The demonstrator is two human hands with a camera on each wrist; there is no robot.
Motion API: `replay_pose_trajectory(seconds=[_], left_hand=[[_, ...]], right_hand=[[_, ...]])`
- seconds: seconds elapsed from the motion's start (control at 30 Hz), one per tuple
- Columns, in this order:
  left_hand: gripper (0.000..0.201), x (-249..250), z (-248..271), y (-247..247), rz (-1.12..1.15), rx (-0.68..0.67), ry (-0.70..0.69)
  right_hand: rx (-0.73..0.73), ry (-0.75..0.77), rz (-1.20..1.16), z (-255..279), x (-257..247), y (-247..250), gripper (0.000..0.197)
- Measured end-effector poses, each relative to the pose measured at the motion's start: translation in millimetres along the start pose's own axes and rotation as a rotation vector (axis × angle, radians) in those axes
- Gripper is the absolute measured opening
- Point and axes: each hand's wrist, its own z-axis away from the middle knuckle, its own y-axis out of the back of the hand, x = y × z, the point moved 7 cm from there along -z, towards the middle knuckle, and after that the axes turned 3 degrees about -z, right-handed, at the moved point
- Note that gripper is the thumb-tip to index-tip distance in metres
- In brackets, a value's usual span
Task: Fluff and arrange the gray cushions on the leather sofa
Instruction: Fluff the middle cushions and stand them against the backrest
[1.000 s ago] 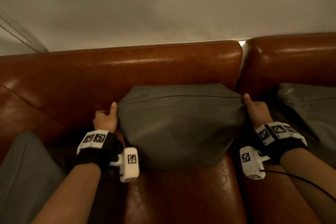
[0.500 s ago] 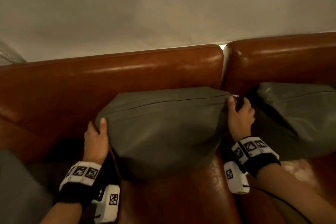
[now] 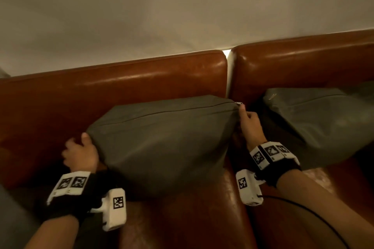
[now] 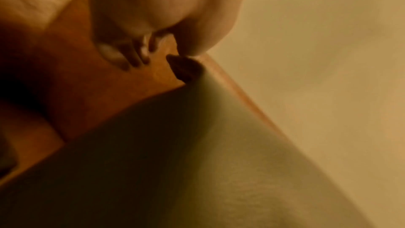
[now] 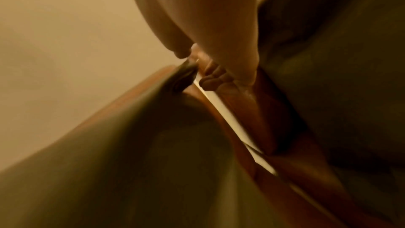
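Note:
A gray cushion [image 3: 162, 143] stands on the seat and leans against the back of the brown leather sofa [image 3: 141, 79]. My left hand [image 3: 81, 147] holds its upper left corner, thumb on top and fingers curled behind. In the left wrist view, blurred, the puckered corner [image 4: 186, 70] meets the thumb of the left hand [image 4: 166, 44]. My right hand [image 3: 248, 119] pinches the upper right corner just below the zip pull [image 3: 239, 103]. The right wrist view shows that wrinkled corner [image 5: 184, 75] between thumb and fingers of the right hand [image 5: 192, 58].
A second gray cushion [image 3: 323, 123] slumps against the right sofa section, close to my right wrist. More gray fabric [image 3: 12, 218] lies at the bottom left. A narrow gap [image 3: 228, 75] splits the two backrests. A pale wall [image 3: 182, 6] rises behind the sofa.
My left hand has gone from lying along the cushion's left side to curling at its upper corner. My right hand has closed on the corner by the zip. The cushion has barely shifted.

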Motion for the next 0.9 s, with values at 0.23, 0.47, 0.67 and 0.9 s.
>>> replay_pose_trajectory(seconds=[0.23, 0.47, 0.67, 0.9], left_hand=[[0.023, 103, 154, -13, -0.441, 0.155, -0.895], [0.042, 150, 353, -186, -0.376, -0.427, -1.005], [0.071, 154, 407, -309, -0.044, -0.736, -0.437], [0.074, 157, 414, -358, 0.115, -0.646, -0.422]], right_hand=[[-0.25, 0.498, 0.352, 23, -17, 107, 0.018], [-0.224, 0.747, 0.829, -31, 11, 255, 0.016], [0.185, 0.437, 0.519, -133, 15, 394, 0.053], [-0.118, 0.029, -0.123, -185, 60, 387, 0.116]])
